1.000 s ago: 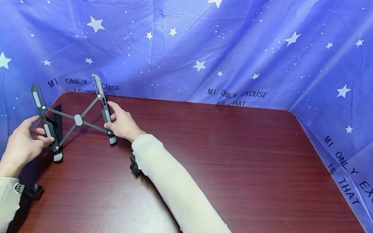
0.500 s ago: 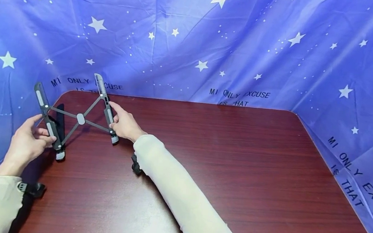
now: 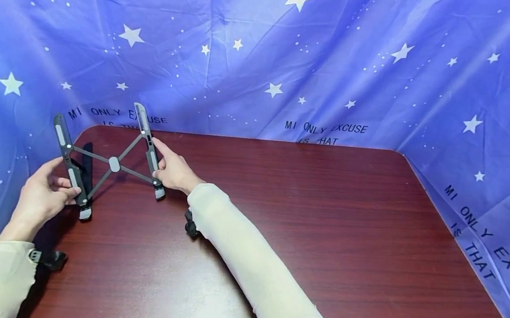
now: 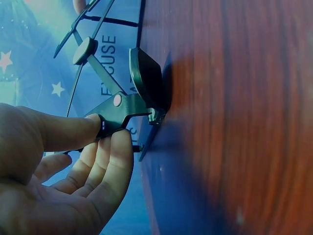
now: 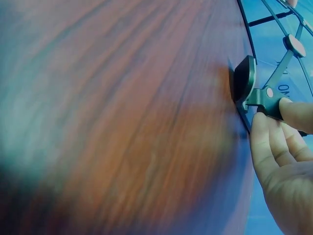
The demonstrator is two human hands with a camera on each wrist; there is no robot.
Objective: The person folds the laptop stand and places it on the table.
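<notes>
A dark grey folding laptop stand (image 3: 114,164) stands unfolded at the left end of the table, its two side arms joined by crossed bars with a round hub. The left hand (image 3: 42,196) pinches the lower part of the left arm between thumb and fingers. On the right arm, the right hand (image 3: 176,170) grips the lower half from its outer side. In the left wrist view, thumb and fingers hold the stand (image 4: 115,115) just behind its front lip. The right wrist view has the matching end of the stand (image 5: 269,100) between thumb and fingertips of the right hand (image 5: 283,152).
The reddish-brown wooden table (image 3: 322,231) extends to the right and toward the front. A blue star-printed curtain (image 3: 247,62) hangs along its back, left and right sides. Black straps with small devices (image 3: 51,260) sit at both wrists.
Both hands and the stand have shifted slightly to the right in the head view. Their hold on its two arms looks the same.
</notes>
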